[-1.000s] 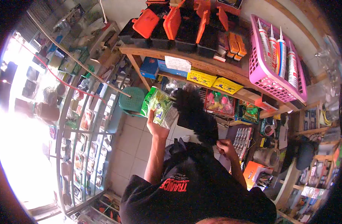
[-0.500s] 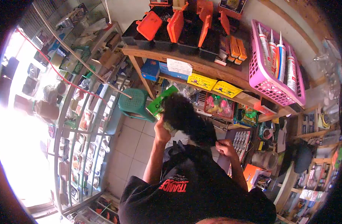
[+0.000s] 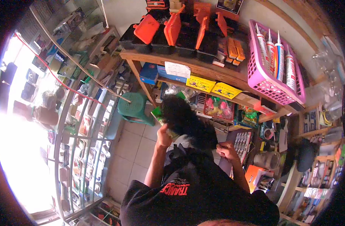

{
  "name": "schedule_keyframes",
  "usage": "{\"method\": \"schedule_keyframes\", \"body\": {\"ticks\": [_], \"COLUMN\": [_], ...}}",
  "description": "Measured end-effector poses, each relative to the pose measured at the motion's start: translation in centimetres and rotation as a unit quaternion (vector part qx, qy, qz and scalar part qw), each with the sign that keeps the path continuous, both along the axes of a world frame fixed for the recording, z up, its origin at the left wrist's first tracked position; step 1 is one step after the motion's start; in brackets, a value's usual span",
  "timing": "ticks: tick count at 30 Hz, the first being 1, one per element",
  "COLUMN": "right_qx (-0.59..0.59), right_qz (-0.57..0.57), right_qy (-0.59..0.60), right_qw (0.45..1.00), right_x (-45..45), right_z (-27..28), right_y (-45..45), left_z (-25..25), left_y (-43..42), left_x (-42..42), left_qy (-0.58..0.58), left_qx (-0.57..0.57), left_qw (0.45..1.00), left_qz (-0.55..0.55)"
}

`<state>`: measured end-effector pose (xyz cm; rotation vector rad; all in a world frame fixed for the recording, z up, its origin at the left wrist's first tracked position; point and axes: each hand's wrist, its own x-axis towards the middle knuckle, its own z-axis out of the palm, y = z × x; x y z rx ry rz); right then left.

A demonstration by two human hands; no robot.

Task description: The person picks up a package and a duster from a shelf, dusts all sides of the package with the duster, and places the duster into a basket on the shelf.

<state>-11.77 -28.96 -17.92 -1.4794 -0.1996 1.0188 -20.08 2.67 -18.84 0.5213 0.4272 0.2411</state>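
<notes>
My left hand (image 3: 164, 136) is closed around a flat package with a green top (image 3: 157, 112), held upright in front of my chest. A black feather duster (image 3: 187, 118), fluffy and dark, lies across the package and hides most of its face. At the duster's lower right end, the fingers of my right hand (image 3: 227, 150) are closed on it; the handle itself cannot be made out. Both hands are above the front of my black shirt (image 3: 195, 184).
Ahead stands a wooden shelf (image 3: 232, 81) with black bins under orange lids (image 3: 146, 29) and a pink basket (image 3: 276, 92) of sealant tubes. A green stool (image 3: 131, 105) is on the tiled floor. Glass display shelving (image 3: 99, 139) lines the left; a grey-topped jar (image 3: 266, 160) is right.
The duster has shifted over the green package and covers more of its top. The package looks more tilted and its lettering is now hidden. Both hands keep their grip.
</notes>
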Motion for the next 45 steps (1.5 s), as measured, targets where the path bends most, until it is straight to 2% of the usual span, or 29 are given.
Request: {"method": "schedule_keyframes", "body": {"ticks": [2,5,6,7,8,10,11,12,14,16,18,19,22,23,24,25,26,28,29,31,33,37,38,39,40,41,42,43,45], "right_qx": [-0.011,0.016,0.008,0.001,-0.006,0.000,0.002,-0.012,-0.040,-0.061,-0.076,-0.081,-0.096,-0.098,-0.100,-0.102,-0.096,-0.081,-0.088,-0.101,-0.101,-0.083,-0.074,-0.081,-0.088,-0.094,-0.104,-0.081,-0.035], "right_qz": [-0.023,-0.035,-0.009,0.016,0.040,-0.040,-0.078,-0.035,0.051,0.032,0.041,0.060,0.132,0.093,0.054,0.016,0.046,0.103,0.091,0.067,0.071,0.084,0.075,0.063,0.050,0.039,0.066,0.079,0.106], "right_qy": [-0.013,0.035,0.007,-0.020,-0.048,0.009,0.038,0.008,-0.050,-0.098,-0.131,-0.140,-0.191,-0.164,-0.136,-0.108,-0.114,-0.125,-0.137,-0.160,-0.125,-0.128,-0.138,-0.120,-0.101,-0.083,-0.106,-0.122,-0.155], "right_qw": [1.000,0.999,1.000,1.000,0.998,0.999,0.996,0.999,0.997,0.993,0.988,0.985,0.968,0.977,0.984,0.989,0.988,0.984,0.982,0.980,0.984,0.985,0.985,0.988,0.990,0.991,0.987,0.986,0.982], "right_x": [0.0,-0.4,-0.3,-0.2,-0.2,-0.6,-0.6,-0.4,0.0,0.1,0.3,0.3,0.8,0.8,0.8,0.8,0.8,1.0,1.1,1.2,1.4,1.4,1.5,1.4,1.3,1.2,0.9,0.9,1.1], "right_z": [-0.1,1.8,1.9,1.9,2.1,3.3,4.0,4.5,5.2,5.0,5.1,5.6,7.0,6.7,6.2,5.9,6.1,6.6,6.4,5.6,5.7,6.1,5.6,5.4,5.2,5.1,6.0,5.9,4.8], "right_y": [0.5,1.4,1.4,1.3,1.4,2.4,2.8,2.7,2.5,2.5,2.5,2.5,2.5,2.5,2.6,2.7,2.6,2.4,2.3,2.1,2.1,2.0,1.8,1.6,1.4,1.3,1.6,1.3,0.6], "left_z": [1.6,1.7,-0.5,-3.7,-3.8,-3.5,-1.5,-0.4,-2.7,-4.0,-4.4,-4.2,-5.9,-6.6,-7.2,-7.5,-7.8,-7.6,-6.8,-9.7,-5.8,-5.1,-0.6,-6.4,-4.2,-1.5,-0.6,-0.2,-5.2], "left_y": [-0.1,-0.1,0.5,0.9,1.2,1.3,1.2,1.1,0.7,1.3,1.5,1.5,0.9,1.0,1.7,2.2,2.3,1.8,1.0,2.2,2.2,1.4,1.4,2.4,1.6,0.8,1.0,1.2,1.5], "left_x": [-0.1,-0.1,-0.4,-0.8,-1.0,-1.1,-0.8,-0.7,-0.4,-1.7,-1.6,-1.6,-1.8,-1.7,-2.5,-2.5,-2.2,-2.0,-2.3,-1.7,-1.5,-2.0,-1.8,-2.1,-1.5,-0.9,-1.2,-1.8,-0.9], "left_qy": [0.038,-0.023,-0.038,-0.072,-0.053,-0.020,-0.007,0.006,-0.020,-0.015,0.013,0.027,-0.016,-0.045,0.047,0.083,0.075,-0.009,-0.081,-0.029,0.032,-0.022,0.076,0.085,0.096,0.103,0.166,0.221,-0.001], "left_qx": [0.039,0.008,-0.008,0.186,0.273,0.231,0.100,-0.033,0.153,0.508,0.227,0.075,0.354,0.435,0.310,0.438,0.283,0.276,0.424,0.356,0.261,0.531,0.566,0.534,0.331,0.110,0.304,0.486,0.299], "left_qw": [0.999,0.999,0.999,0.979,0.960,0.972,0.994,0.998,0.988,0.861,0.973,0.996,0.935,0.898,0.948,0.891,0.951,0.960,0.902,0.930,0.955,0.846,0.811,0.832,0.935,0.988,0.934,0.833,0.953], "left_qz": [-0.002,-0.021,-0.027,-0.041,-0.044,-0.049,-0.050,-0.050,0.022,-0.004,-0.037,-0.051,0.026,0.044,-0.056,-0.088,-0.098,-0.052,0.002,-0.081,-0.140,-0.046,-0.126,-0.122,-0.079,-0.032,-0.091,-0.145,0.054]}}
